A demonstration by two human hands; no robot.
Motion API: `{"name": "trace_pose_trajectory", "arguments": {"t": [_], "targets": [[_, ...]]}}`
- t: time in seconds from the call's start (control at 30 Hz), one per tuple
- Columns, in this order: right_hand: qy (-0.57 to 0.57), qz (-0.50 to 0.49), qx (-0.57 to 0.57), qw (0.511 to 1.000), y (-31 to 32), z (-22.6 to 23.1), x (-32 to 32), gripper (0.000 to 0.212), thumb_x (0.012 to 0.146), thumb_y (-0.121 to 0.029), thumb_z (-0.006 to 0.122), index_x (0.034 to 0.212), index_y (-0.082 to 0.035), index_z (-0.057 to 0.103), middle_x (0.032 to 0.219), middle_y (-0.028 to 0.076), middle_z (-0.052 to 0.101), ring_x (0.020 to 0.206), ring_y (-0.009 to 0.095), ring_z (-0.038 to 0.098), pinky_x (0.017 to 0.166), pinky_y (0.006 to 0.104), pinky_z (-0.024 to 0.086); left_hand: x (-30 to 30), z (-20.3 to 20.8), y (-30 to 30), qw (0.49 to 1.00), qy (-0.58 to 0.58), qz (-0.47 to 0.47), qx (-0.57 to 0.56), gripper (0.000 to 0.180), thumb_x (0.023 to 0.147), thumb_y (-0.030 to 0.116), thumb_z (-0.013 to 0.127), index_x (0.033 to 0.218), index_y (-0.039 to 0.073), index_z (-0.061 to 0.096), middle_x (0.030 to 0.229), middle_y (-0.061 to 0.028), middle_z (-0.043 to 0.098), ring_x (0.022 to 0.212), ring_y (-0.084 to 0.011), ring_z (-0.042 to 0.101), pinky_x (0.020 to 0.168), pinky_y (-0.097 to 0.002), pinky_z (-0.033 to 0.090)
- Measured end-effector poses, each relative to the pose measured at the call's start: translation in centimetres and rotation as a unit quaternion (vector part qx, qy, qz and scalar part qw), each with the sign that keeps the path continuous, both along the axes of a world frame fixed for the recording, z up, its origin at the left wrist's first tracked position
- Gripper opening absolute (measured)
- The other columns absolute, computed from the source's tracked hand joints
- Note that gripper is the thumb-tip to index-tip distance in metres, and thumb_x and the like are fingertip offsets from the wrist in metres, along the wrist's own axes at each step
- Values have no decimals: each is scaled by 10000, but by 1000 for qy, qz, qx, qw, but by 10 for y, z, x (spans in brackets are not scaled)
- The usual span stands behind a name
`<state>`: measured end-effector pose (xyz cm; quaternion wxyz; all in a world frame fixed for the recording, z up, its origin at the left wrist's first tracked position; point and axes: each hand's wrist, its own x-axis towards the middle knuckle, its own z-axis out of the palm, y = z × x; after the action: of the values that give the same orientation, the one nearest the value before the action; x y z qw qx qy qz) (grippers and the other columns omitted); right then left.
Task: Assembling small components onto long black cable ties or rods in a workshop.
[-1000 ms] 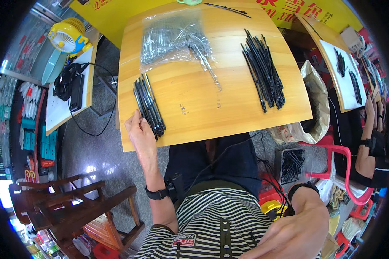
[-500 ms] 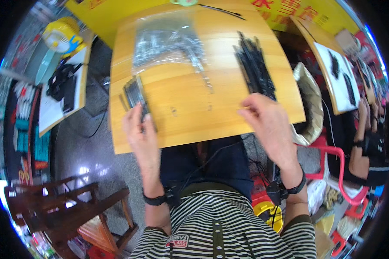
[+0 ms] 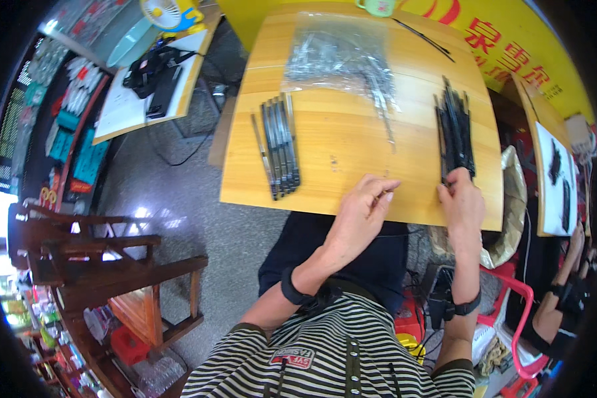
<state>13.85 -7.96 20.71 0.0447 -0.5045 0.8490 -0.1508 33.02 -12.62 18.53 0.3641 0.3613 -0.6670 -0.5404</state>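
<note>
In the head view, with 12 o'clock being the far edge of the table [image 3: 338, 126], the left hand [image 3: 361, 215] is no longer minding the stick row [image 3: 280, 146] at 8; it is hovering near 6, fingers half curled, apparently holding nothing. The right hand [image 3: 462, 204], hovering half a second ago, is now touching the near end of the black pile [image 3: 456, 126] at 3. Whether its fingers are closing on any stick I cannot tell. So the handling now seems to be centring on that pile, while the row is lying fanned and untouched, one stick sitting slightly apart at its left.

Around them, a plastic bag [image 3: 318, 60] is lying at 11, a green cup [image 3: 378, 6] is standing at 12 and two loose sticks [image 3: 423, 40] are resting at 1. A sack [image 3: 515, 225] is sagging beyond the edge at 4. The right hand itself is hiding the pile's near ends.
</note>
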Motion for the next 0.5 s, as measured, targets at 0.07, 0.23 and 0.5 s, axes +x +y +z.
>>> {"name": "trace_pose_trajectory", "arguments": {"t": [0.07,0.23,0.5], "targets": [[-19,9,-22,1000,0,-3,-1,181,730,-96,634,847,-26,515,737,187,603,707,362,598,626,423,461,-4,-3,1,998,-9,-44,36,218,868,24,501,1067,-15,582,938,-65,567,845,-119,547,745,-232,442],[-88,9,-39,995,5,-1,-6,175,733,-77,625,870,-1,545,724,162,611,631,281,617,557,372,478,-21,-12,5,972,91,-130,174,243,903,63,470,1110,-36,550,969,-61,570,877,-118,563,777,-235,467],[-466,-35,-87,880,17,11,-4,200,766,-60,617,939,21,561,725,44,574,609,75,551,468,204,473,-57,-20,2,900,197,-178,345,349,916,154,489,1196,-52,485,1055,-86,588,927,-145,577,848,-267,461]]}}
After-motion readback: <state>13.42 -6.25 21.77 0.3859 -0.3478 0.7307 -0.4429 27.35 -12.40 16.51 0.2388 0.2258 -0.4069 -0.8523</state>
